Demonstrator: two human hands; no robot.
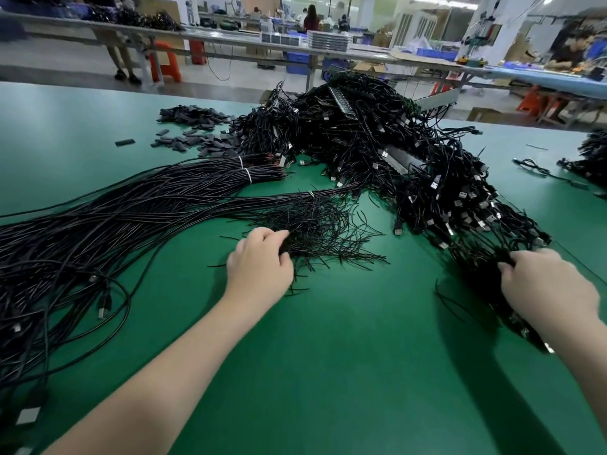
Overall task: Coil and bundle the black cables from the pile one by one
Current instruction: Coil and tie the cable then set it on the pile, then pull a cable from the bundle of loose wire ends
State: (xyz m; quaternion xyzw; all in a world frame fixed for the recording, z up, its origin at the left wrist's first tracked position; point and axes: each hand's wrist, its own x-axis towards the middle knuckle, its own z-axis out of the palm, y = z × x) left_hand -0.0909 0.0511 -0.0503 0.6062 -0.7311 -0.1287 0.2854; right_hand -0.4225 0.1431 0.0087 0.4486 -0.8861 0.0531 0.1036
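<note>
Green table [328,356]: left hand [259,261] pinches ties [315,228], right hand [545,284] grips cables [476,218].

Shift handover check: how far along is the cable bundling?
Done: a large heap of coiled cables sits at centre-right. In hand: the left hand pinches at the thin black ties, while the right hand grips a cable at the heap's near edge. Left: the long straight cables, still in tied batches across the green table, await coiling.

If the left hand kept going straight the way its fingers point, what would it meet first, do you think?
The left hand already touches the heap of thin black ties; pushing on, it would likely plough through them, towards the tied cable bundles beyond, though depth is unclear.
</note>
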